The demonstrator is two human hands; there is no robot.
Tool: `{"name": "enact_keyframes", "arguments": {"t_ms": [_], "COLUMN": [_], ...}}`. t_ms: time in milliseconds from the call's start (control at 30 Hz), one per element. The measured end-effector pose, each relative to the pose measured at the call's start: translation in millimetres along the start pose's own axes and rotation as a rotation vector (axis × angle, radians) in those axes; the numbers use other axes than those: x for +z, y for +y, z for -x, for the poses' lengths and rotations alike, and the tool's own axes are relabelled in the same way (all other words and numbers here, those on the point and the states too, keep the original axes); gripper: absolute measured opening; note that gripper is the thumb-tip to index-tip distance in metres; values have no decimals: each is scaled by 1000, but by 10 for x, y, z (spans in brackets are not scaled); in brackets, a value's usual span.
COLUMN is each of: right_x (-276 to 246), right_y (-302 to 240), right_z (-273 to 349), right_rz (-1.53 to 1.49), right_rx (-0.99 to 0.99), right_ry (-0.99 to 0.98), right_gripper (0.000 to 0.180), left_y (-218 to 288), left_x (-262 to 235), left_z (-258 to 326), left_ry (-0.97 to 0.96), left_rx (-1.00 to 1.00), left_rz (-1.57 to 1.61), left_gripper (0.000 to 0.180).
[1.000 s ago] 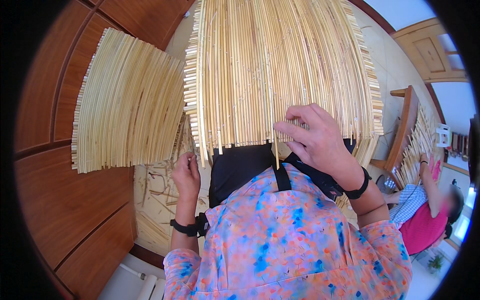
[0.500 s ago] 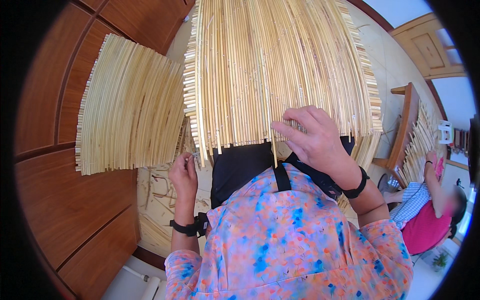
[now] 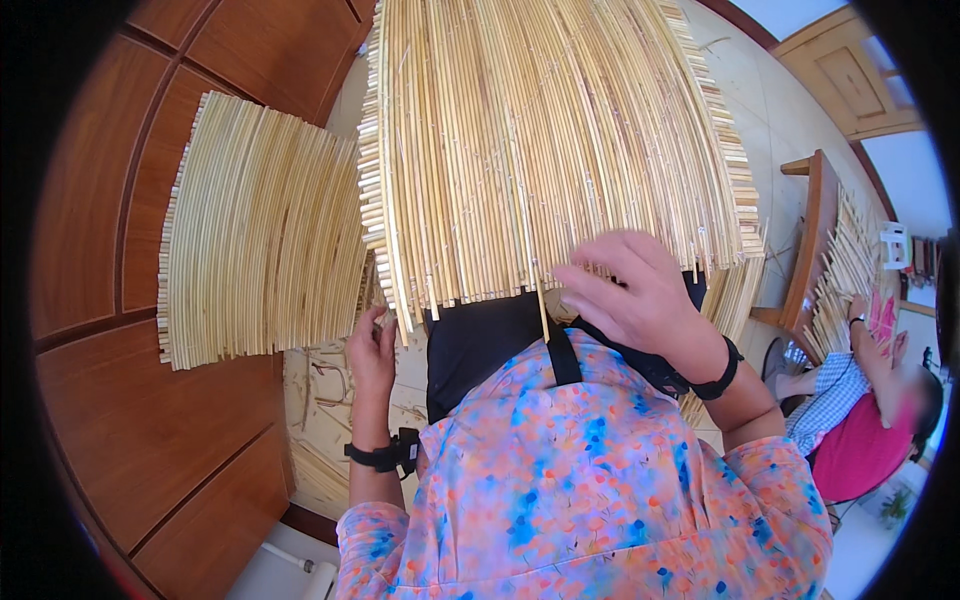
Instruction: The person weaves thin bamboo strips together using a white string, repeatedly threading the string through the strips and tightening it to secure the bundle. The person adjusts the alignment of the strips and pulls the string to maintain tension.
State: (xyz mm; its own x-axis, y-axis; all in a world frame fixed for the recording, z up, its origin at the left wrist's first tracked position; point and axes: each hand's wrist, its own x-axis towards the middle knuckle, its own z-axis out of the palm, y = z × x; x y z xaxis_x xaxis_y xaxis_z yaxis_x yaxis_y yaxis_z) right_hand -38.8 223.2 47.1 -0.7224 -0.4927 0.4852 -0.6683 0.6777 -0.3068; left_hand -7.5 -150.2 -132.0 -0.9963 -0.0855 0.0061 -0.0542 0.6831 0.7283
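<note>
Between both hands [image 3: 640, 300], reed mat [image 3: 550, 140].

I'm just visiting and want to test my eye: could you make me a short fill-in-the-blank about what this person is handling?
1. The right hand rests on the near edge of a big mat of thin ____.
2. A second, smaller mat lies to the person's ____.
3. Each wrist wears a ____ band.

Missing words: sticks; left; black
</note>
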Motion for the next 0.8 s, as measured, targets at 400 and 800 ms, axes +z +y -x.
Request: {"name": "enact_keyframes", "arguments": {"t_ms": [400, 800], "right_x": [321, 550], "right_y": [-13, -190], "right_z": [618, 272], "right_rz": [-916, -1551], "right_rx": [697, 1233], "right_ry": [-503, 116], "right_gripper": [23, 27], "left_y": [1177, 1998], "left_x": [-801, -8], "left_z": [222, -108], "left_ry": [247, -81], "left_rx": [320, 910], "left_rz": [-87, 18], "left_gripper": [27, 44]}}
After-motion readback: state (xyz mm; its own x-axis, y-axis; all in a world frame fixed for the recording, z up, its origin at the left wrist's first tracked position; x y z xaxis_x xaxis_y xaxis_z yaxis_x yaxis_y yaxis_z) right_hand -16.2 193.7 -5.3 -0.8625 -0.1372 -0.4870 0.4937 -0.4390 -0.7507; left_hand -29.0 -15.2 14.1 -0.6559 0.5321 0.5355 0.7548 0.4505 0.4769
